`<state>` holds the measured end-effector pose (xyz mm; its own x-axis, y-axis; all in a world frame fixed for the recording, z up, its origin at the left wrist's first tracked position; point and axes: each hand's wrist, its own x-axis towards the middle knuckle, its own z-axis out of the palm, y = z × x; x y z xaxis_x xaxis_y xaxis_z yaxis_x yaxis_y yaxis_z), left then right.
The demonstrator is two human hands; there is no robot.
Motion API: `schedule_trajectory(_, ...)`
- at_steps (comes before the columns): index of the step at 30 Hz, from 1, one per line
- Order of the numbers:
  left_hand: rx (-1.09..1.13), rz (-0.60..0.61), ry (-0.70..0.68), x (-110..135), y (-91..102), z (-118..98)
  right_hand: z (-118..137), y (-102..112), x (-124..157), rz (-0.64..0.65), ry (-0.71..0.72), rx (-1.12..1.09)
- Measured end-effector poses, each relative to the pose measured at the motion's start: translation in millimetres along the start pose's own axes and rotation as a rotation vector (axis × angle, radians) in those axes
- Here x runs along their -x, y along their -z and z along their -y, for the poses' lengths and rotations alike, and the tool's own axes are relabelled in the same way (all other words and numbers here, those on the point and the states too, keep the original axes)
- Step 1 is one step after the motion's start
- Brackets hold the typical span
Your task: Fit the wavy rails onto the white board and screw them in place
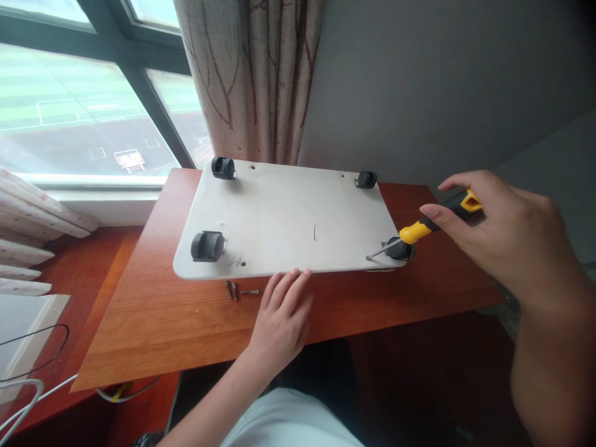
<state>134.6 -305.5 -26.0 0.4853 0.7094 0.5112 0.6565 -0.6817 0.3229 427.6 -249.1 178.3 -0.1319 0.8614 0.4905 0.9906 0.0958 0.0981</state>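
A white board (274,214) with a black caster wheel near each corner lies wheels-up on the table. My right hand (512,230) grips the black and yellow handle of a screwdriver (416,232), thumb and index finger along it. The screwdriver slants down to the left, its tip at a spot on the board's near right corner, beside the near right caster (400,248). My left hand (285,307) is open, with its fingertips resting on the board's near edge. Just left of it, three screws (234,290) lie on the tabletop.
The reddish-brown wooden table (153,323) reaches toward a window on the left. Patterned curtains (256,81) hang behind the board, beside a grey wall. Cables (37,397) run at the lower left. Small holes show in the board, including one (243,264) near its front edge.
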Motion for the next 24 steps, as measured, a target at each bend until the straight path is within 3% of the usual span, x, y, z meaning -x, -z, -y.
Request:
schedule_trajectory(5,-0.001,0.003,-0.006,0,0.4,0,-1,10,0,0.226,0.036,-0.421)
schedule_trajectory(7,-0.008,0.003,-0.006,0,0.6,1,0,8,1,0.169,0.017,-0.385)
schedule_trajectory(10,-0.010,0.001,-0.006,-1,0.6,0,0,0,2,-0.013,0.030,-0.113)
schedule_trajectory(12,-0.005,0.002,-0.004,-1,0.5,0,0,-4,2,-0.053,0.030,-0.029)
schedule_trajectory(17,-0.002,0.001,-0.001,-1,0.5,0,-4,7,1,0.207,0.049,-0.412)
schedule_trajectory(19,-0.003,0.006,0.001,0,0.6,0,-4,11,2,0.225,0.020,-0.464)
schedule_trajectory(24,-0.007,0.004,-0.001,-1,0.8,0,-1,-1,5,-0.011,0.015,-0.029)
